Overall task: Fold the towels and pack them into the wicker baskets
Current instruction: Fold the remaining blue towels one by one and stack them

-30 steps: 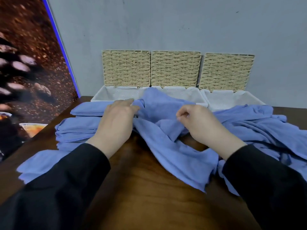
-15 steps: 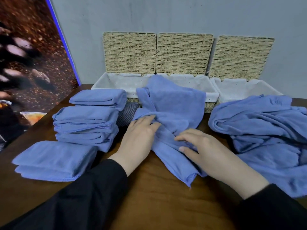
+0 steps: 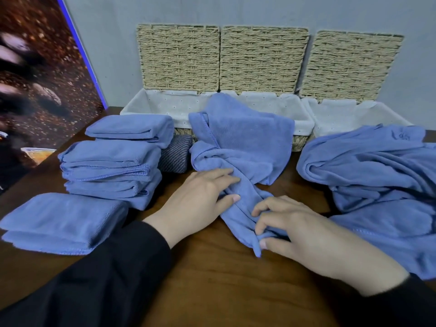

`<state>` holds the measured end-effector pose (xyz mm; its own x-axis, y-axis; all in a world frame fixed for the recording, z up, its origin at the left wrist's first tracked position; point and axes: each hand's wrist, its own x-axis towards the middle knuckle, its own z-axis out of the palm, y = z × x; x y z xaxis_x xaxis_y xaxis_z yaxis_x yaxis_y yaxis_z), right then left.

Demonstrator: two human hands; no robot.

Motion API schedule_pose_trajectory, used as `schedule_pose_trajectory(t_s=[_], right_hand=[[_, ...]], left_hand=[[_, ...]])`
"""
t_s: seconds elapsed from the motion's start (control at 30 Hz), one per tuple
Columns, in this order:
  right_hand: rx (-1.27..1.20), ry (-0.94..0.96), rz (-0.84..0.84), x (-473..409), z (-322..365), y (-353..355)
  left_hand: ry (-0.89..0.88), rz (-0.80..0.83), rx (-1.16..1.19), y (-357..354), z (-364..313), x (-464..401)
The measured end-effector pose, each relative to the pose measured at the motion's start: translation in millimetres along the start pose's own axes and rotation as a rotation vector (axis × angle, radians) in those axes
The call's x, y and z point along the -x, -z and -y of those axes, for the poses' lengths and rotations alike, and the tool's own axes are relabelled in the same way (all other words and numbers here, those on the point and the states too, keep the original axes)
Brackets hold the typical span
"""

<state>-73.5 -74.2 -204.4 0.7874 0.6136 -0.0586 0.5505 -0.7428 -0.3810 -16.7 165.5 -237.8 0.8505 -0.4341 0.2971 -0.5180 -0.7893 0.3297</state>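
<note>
A crumpled blue towel [image 3: 243, 142] lies on the wooden table, its far part draped over the front rim of the middle wicker basket [image 3: 304, 119]. My left hand [image 3: 200, 197] rests on the towel's twisted middle with fingers nearly straight. My right hand [image 3: 297, 230] pinches the towel's near end between thumb and curled fingers. Folded blue towels are stacked at the left [image 3: 111, 161], and one more folded towel [image 3: 59, 223] lies nearer me. A heap of unfolded blue towels [image 3: 377, 180] sits at the right.
Three white-lined wicker baskets stand along the wall, the left basket [image 3: 141, 105] and right basket [image 3: 396, 114] flanking the middle one, lids [image 3: 262, 57] propped upright behind. A dark striped cloth [image 3: 174, 156] lies beside the stack. A printed panel [image 3: 35, 79] leans at the left.
Both hands have slid toward me along the towel, drawing its near end closer. The right hand now pinches that end. The camera has tilted down.
</note>
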Motion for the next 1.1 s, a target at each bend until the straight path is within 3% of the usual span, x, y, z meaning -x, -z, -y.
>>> schedule_pose_trajectory(t_s=[0.1, 0.2, 0.27, 0.47, 0.53, 0.6, 0.7, 0.77, 0.83, 0.93, 1.1], right_hand=[[-0.152, -0.034, -0.179, -3.1, 1.8, -3.4], [-0.364, -0.105, -0.382, -4.8, 3.3, -4.7], [-0.480, -0.144, -0.424, -6.1, 7.5, -6.1], [-0.630, -0.180, -0.582, -9.9, 20.3, -11.2], [-0.679, -0.180, -0.563, -8.0, 21.7, -11.1], [-0.697, -0.149, -0.442, -4.1, 22.6, -10.7], [-0.553, -0.106, -0.365, -1.5, 21.3, -13.8], [-0.482, -0.108, -0.443, -1.8, 21.6, -14.3], [-0.428, -0.107, -0.484, -2.8, 23.4, -13.2], [-0.370, -0.065, -0.445, 0.1, 28.9, -7.6], [-0.330, -0.068, -0.401, 19.7, 34.7, 7.0]], left_hand=[[-0.106, -0.142, 0.046, 10.1, -14.2, 5.0], [-0.205, -0.077, 0.136, 16.8, -35.0, 16.1], [-0.135, -0.066, 0.143, 12.4, -46.2, 20.6], [0.005, -0.227, 0.310, 7.6, -50.5, 21.0], [0.088, -0.218, 0.456, 10.7, -46.6, 24.8], [0.200, -0.198, 0.617, 15.2, -45.8, 28.0], [0.295, -0.244, 0.741, 17.1, -46.5, 33.2], [0.261, -0.336, 0.669, 19.7, -51.7, 39.2], [0.155, -0.279, 0.500, 21.9, -62.1, 46.6], [0.071, -0.150, 0.370, 16.6, -76.1, 52.8], [0.046, -0.254, 0.275, 20.2, -70.7, 60.1]])
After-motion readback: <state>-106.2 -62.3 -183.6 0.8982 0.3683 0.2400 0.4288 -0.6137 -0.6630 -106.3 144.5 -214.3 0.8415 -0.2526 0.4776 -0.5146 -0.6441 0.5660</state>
